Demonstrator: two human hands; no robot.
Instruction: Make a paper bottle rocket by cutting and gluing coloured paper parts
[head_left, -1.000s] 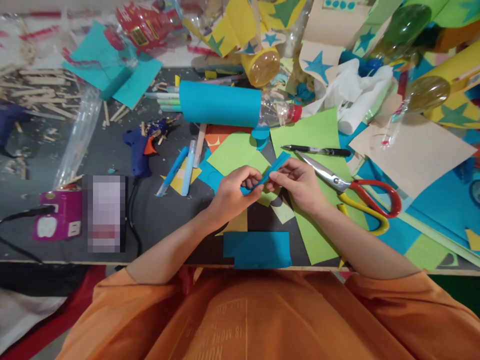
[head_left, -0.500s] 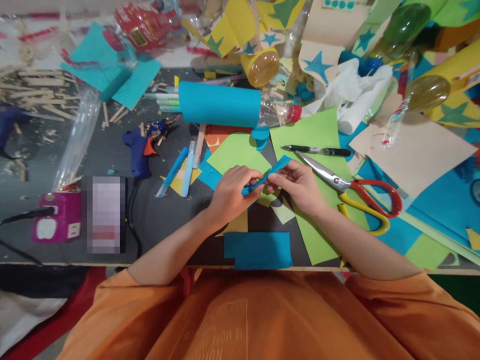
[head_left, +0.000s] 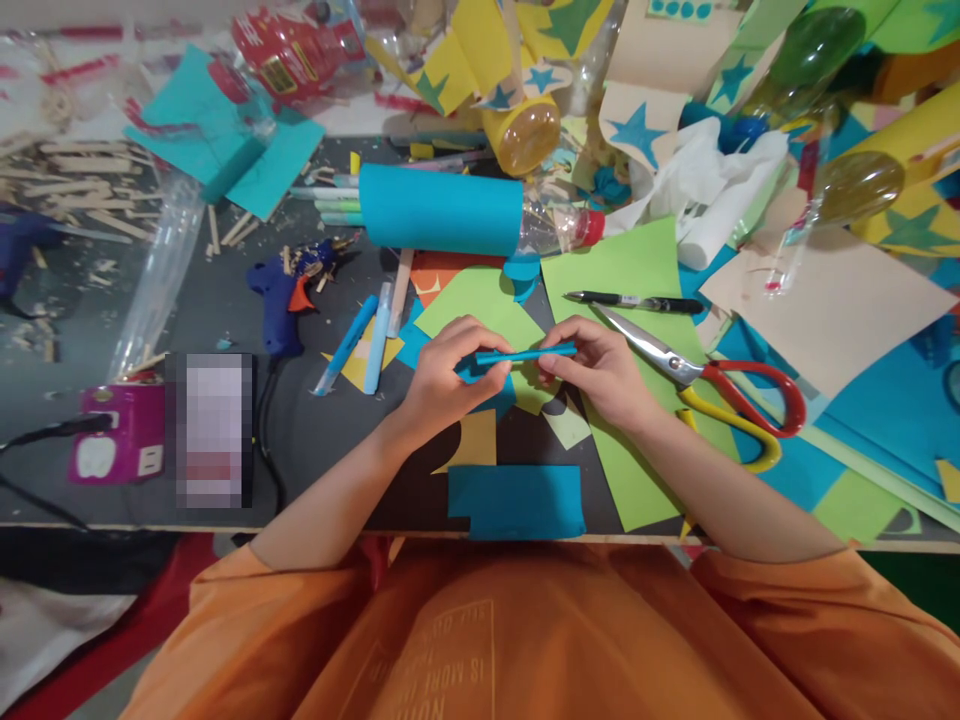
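Note:
Between both hands a narrow blue paper strip [head_left: 526,355], seemingly folded or rolled, lies nearly level. My left hand [head_left: 457,375] pinches it towards its left end with thumb and fingers. Near its right end my right hand [head_left: 600,370] pinches it as well. Under the hands lie green paper [head_left: 480,305] and cut scraps. A blue paper piece [head_left: 516,500] rests at the table's front edge. Scissors [head_left: 694,372] with red and yellow handles and a black pen [head_left: 634,301] lie on a green sheet [head_left: 630,440] right of my right hand.
A bottle wrapped in blue paper [head_left: 442,208] lies beyond the hands. To the left are a blue glue gun [head_left: 276,300], blue markers [head_left: 349,345], a purple power socket [head_left: 116,435] and wooden sticks [head_left: 90,190]. Coloured papers and bottles crowd the back and right.
The blue strip has turned from a slant to nearly level. My left hand has shifted slightly left and up, showing more of the strip. My right hand keeps its pinch.

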